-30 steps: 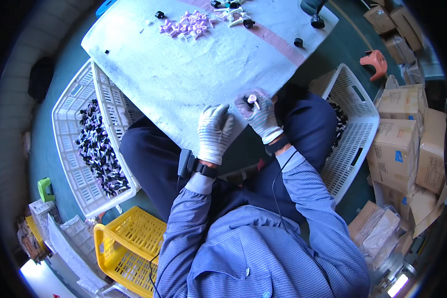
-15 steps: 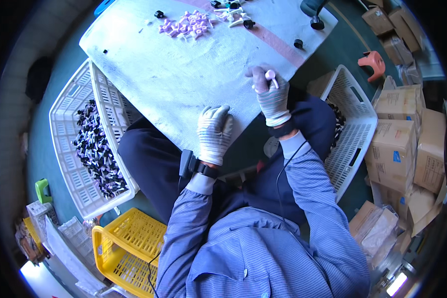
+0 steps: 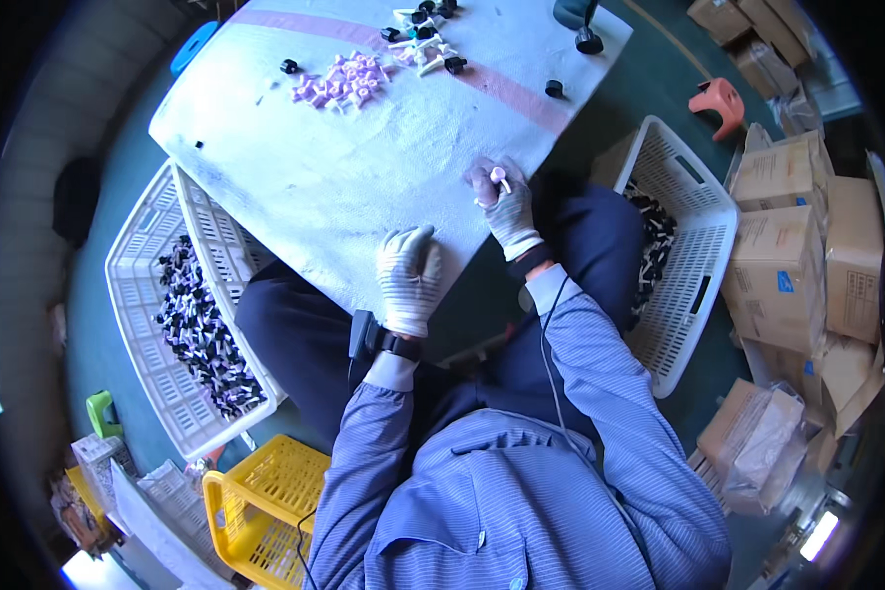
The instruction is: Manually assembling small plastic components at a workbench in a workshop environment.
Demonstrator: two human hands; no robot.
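My left hand [image 3: 409,280], in a striped white glove, rests on the near edge of the white-covered table [image 3: 305,202]. Its fingers are curled together; whatever may be under them is hidden. Near the table's right edge, my right hand [image 3: 510,214] wears a similar glove with darker fingertips. It grips a small pale pink plastic piece with a round head [image 3: 499,175]. Farther back lie a heap of small pink pieces [image 3: 342,83], several white stemmed pieces [image 3: 431,57] and several black knobs [image 3: 455,65].
To my left stands a white crate [image 3: 133,324] with many black-and-pale pieces [image 3: 202,329]. Another white crate [image 3: 693,295] at right holds similar pieces. A yellow basket [image 3: 265,472] sits lower left. Cardboard boxes [image 3: 772,275] and an orange stool [image 3: 718,106] are at right.
The whole view has shifted, with the table sitting lower and farther left in it. My right hand still holds the pink piece, turned slightly; my left hand stays at the near table edge.
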